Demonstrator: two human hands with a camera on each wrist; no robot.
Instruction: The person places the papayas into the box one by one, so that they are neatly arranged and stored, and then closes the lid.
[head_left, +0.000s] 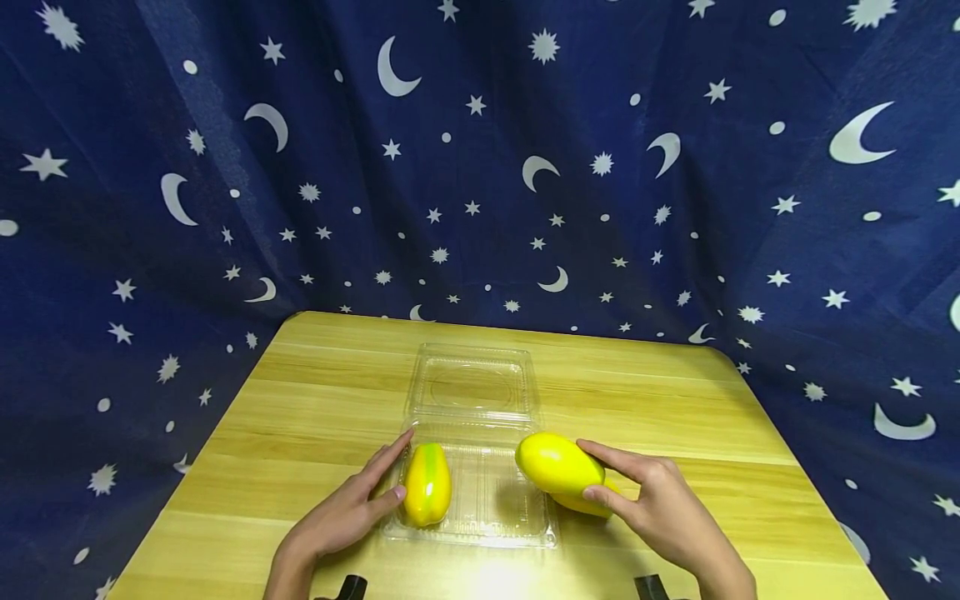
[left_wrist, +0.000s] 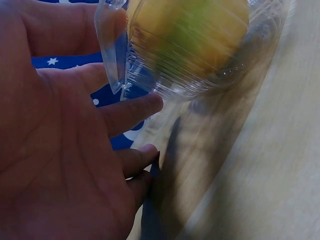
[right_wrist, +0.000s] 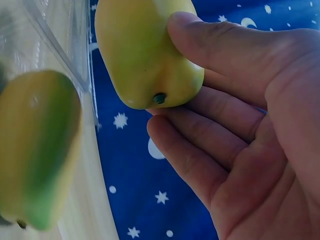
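My right hand (head_left: 667, 508) pinches a yellow mango (head_left: 558, 463) between thumb and fingers, over the right side of a clear plastic clamshell box (head_left: 495, 500). In the right wrist view, the held mango (right_wrist: 145, 55) shows a greenish end with a dark stem. Another mango (head_left: 583, 502) lies below it at the box's right edge, partly hidden. A yellow mango with a green stripe (head_left: 428, 485) sits in the left part of the box. My left hand (head_left: 341, 517) is at the box's left rim, fingers extended; in the left wrist view, fingertips (left_wrist: 155, 102) reach the ribbed plastic wall.
The box's lid (head_left: 472, 387) lies folded back, away from me. Everything rests on a light wooden table (head_left: 315, 400). A dark blue curtain (head_left: 480, 167) with moons and stars hangs behind the table and along its sides.
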